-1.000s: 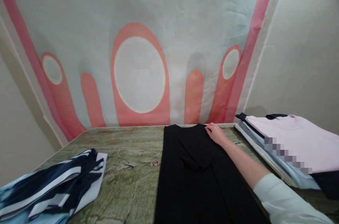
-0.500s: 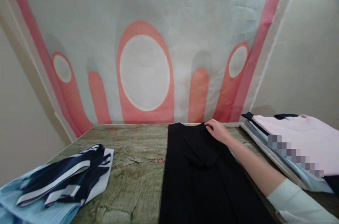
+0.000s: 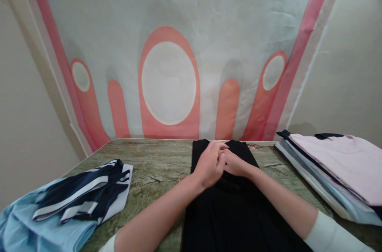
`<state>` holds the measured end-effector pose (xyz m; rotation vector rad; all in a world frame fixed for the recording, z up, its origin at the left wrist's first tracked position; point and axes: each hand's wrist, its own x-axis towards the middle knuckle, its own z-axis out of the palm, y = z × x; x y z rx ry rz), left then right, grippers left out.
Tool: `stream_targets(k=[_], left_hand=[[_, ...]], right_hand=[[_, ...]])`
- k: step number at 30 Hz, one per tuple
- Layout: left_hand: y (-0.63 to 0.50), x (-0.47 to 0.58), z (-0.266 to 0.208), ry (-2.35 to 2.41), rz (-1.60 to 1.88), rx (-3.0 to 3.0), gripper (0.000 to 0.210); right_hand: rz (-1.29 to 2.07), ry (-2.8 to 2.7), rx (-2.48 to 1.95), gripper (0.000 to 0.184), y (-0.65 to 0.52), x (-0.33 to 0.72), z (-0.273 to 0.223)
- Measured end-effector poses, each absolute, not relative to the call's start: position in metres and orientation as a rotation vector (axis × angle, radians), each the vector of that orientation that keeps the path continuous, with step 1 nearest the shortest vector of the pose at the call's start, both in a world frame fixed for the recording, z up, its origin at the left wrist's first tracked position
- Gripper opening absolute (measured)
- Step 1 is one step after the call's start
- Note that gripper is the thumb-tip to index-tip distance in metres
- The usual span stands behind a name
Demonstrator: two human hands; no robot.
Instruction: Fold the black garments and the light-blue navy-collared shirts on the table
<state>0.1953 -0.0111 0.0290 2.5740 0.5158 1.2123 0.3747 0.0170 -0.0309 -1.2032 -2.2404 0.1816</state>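
Note:
A black long garment [image 3: 217, 216], likely a shirt with a neckline at its far end, lies lengthwise on the table in front of me. Over its upper part my left hand [image 3: 209, 164] and my right hand [image 3: 235, 163] meet, one against the other. The left fingers are closed and curl over the right fingertips. My right hand is also closed, its fingers partly covered by the left. Whether any cloth is caught between them is hidden.
On the wood-patterned table [image 3: 152, 188], a navy garment with white stripes [image 3: 86, 192] lies over light blue cloth [image 3: 24, 220] at left. A stack of folded clothes with a pink top [image 3: 346, 164] stands at right. Behind rises a wall with a printed hanging [image 3: 250, 13].
My left hand has come into view from the lower left and joined the right. My right hand has moved left and nearer, from the garment's far right corner to its middle.

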Motion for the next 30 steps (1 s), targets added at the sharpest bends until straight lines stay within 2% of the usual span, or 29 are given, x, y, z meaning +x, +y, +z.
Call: stream_targets(k=[4, 6, 14, 30], left_hand=[[0.056, 0.173, -0.003, 1.213, 0.909, 2.632, 0.030], [0.083, 0.161, -0.019, 1.369, 0.716, 2.681, 0.033], [0.123, 0.155, -0.044, 1.374, 0.464, 2.730, 0.039], [0.132, 0.160, -0.045, 1.497, 0.421, 2.707, 0.046]], right_hand=[[0.144, -2.287, -1.260, 0.040, 0.019, 0.376, -0.035], [0.141, -2.292, -1.286, 0.046, 0.018, 0.376, -0.034], [0.114, -2.319, -1.305, 0.048, 0.013, 0.371, -0.026], [0.146, -2.278, -1.341, 0.048, 0.013, 0.372, -0.030]])
